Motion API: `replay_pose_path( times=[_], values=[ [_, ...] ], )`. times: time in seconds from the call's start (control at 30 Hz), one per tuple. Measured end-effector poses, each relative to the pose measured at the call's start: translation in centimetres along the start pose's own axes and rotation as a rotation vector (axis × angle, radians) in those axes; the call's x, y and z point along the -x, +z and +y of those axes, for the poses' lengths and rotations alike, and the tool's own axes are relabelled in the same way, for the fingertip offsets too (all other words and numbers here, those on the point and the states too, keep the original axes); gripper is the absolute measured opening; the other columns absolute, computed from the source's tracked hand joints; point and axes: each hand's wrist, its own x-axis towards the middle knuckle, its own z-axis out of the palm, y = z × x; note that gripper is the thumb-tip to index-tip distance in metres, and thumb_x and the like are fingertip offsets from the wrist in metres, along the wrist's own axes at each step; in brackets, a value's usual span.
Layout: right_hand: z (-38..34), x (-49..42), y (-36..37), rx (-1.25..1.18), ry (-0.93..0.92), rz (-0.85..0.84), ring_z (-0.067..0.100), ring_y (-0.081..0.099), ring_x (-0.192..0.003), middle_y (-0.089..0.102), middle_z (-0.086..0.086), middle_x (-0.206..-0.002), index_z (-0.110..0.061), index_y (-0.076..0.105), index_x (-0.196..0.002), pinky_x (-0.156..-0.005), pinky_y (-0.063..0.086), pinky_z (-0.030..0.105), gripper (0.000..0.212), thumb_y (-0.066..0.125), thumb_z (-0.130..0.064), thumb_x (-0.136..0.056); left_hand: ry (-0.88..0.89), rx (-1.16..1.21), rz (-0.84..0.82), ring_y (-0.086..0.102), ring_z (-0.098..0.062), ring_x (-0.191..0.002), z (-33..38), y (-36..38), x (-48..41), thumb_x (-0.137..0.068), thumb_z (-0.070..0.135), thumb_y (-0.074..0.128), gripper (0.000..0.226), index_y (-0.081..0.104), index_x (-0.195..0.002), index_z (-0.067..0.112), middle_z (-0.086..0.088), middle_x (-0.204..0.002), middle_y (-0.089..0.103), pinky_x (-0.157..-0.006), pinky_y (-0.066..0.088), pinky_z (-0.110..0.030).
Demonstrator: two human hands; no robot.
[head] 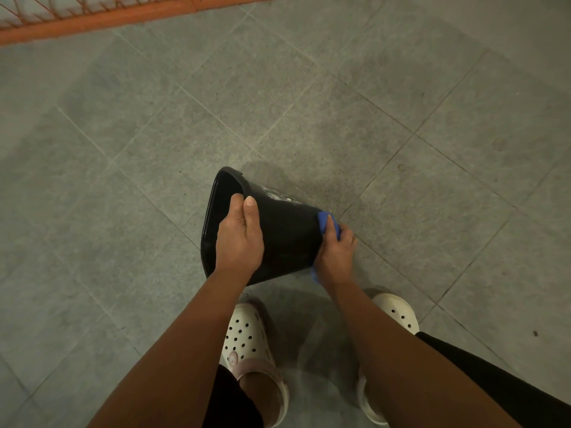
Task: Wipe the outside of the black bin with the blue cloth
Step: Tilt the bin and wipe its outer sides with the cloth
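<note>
The black bin (287, 236) is held tipped on its side over the grey tiled floor (401, 118), its open mouth turned to the left and its base to the right; whether it rests on the floor cannot be told. The rim is clamped in the grip of the left hand (239, 239) — the fingers are curled over the edge into the opening and the thumb is laid along the outer wall. The blue cloth (325, 219) is pressed against the base end of the bin, bunched under the right hand (335, 257), whose grip is closed round it. Both forearms are stretched forward and down from the bottom of the view. White perforated clogs (247, 338) are seen below the bin — an orange grille (92, 17) is seen across the upper left corner.
</note>
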Motion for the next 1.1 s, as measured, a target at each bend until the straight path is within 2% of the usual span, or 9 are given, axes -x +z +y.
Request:
replay_pose_path(
  times=[0.1,0.2,0.33,0.47,0.6,0.73,0.83,1.03,1.1],
  values=[
    [1.2,0.1,-0.5,0.034,0.061,-0.085,0.033,0.027,-0.129,0.025,0.021,-0.142,-0.017,0.015,-0.147,-0.109,0.025,0.043,0.064,0.05,-0.022,-0.093,0.003,0.002,0.006,0.059,-0.025,-0.071,-0.2,-0.1,0.0,-0.101,0.033,0.028,0.034,0.05,-0.099,0.007,-0.015,-0.077,0.058,-0.066,0.052,-0.033],
    [1.5,-0.6,-0.9,0.028,0.071,-0.115,0.033,0.03,-0.126,0.031,0.02,-0.14,-0.022,0.025,-0.144,-0.105,0.028,0.041,0.052,0.042,-0.029,-0.095,-0.002,-0.013,0.008,0.058,-0.022,-0.068,-0.2,-0.2,-0.1,-0.101,0.033,0.028,0.033,0.05,-0.101,0.008,-0.015,-0.077,0.058,-0.066,0.052,-0.034],
    [1.5,-1.7,-2.1,0.037,0.148,-0.001,0.036,0.042,-0.116,0.04,0.021,-0.127,-0.022,0.028,-0.143,-0.096,0.04,0.042,0.055,0.049,-0.02,-0.092,-0.087,0.001,0.002,0.055,-0.009,-0.072,-0.4,-0.6,-0.5,-0.101,0.028,0.029,0.029,0.051,-0.112,0.014,-0.008,-0.083,0.061,-0.069,0.047,-0.027],
    [0.9,-2.7,-4.0,-0.119,0.226,0.088,0.034,0.044,-0.115,0.042,0.022,-0.126,-0.011,0.03,-0.142,-0.099,0.035,0.037,0.059,0.057,-0.018,-0.09,-0.165,0.04,0.021,0.052,-0.005,-0.073,-0.4,-0.9,-0.8,-0.098,0.027,0.03,0.031,0.054,-0.112,0.014,-0.006,-0.086,0.06,-0.072,0.043,-0.03],
    [-0.2,-3.3,-6.0,-0.214,0.129,0.138,0.027,0.048,-0.11,0.04,0.017,-0.125,-0.009,0.043,-0.132,-0.093,0.033,0.023,0.059,0.069,-0.017,-0.08,-0.197,0.016,0.015,0.059,-0.011,-0.082,0.3,-0.6,-0.9,-0.098,0.049,0.024,0.053,0.062,-0.1,0.013,-0.002,-0.085,0.064,-0.082,0.045,-0.034],
    [-1.9,-3.8,-7.4,-0.297,0.108,0.171,0.015,0.041,-0.108,0.032,0.011,-0.129,-0.011,0.049,-0.124,-0.096,0.034,0.022,0.063,0.079,-0.016,-0.069,-0.192,-0.093,-0.009,0.055,-0.014,-0.067,0.9,-0.7,-1.1,-0.098,0.048,0.025,0.05,0.051,-0.066,0.019,0.0,-0.063,0.054,-0.073,0.048,-0.036],
    [-2.7,-3.6,-7.3,-0.265,0.061,0.192,0.019,0.043,-0.112,0.032,0.012,-0.129,-0.011,0.054,-0.117,-0.101,0.038,0.026,0.057,0.081,-0.013,-0.067,-0.184,-0.114,-0.005,0.052,-0.012,-0.063,1.2,-0.8,-1.3,-0.1,0.04,0.028,0.044,0.051,-0.071,0.016,0.001,-0.064,0.052,-0.066,0.043,-0.031],
    [-3.2,-2.3,-6.2,-0.191,0.104,0.078,0.007,0.042,-0.112,0.017,0.009,-0.143,-0.01,0.051,-0.123,-0.091,0.02,-0.002,0.049,0.069,-0.003,-0.078,-0.234,-0.064,0.045,0.049,-0.011,-0.06,1.4,-0.5,-0.9,-0.101,0.032,0.028,0.041,0.053,-0.081,0.006,-0.003,-0.065,0.05,-0.056,0.039,-0.022],
    [-3.5,-1.7,-5.7,-0.165,0.087,0.033,0.015,0.039,-0.122,0.014,0.008,-0.145,-0.012,0.051,-0.126,-0.099,0.021,0.007,0.05,0.068,-0.006,-0.08,-0.215,-0.056,0.047,0.049,-0.01,-0.059,1.4,-0.3,-0.6,-0.101,0.031,0.028,0.04,0.051,-0.081,0.006,-0.002,-0.064,0.049,-0.054,0.038,-0.021]
  ],
)
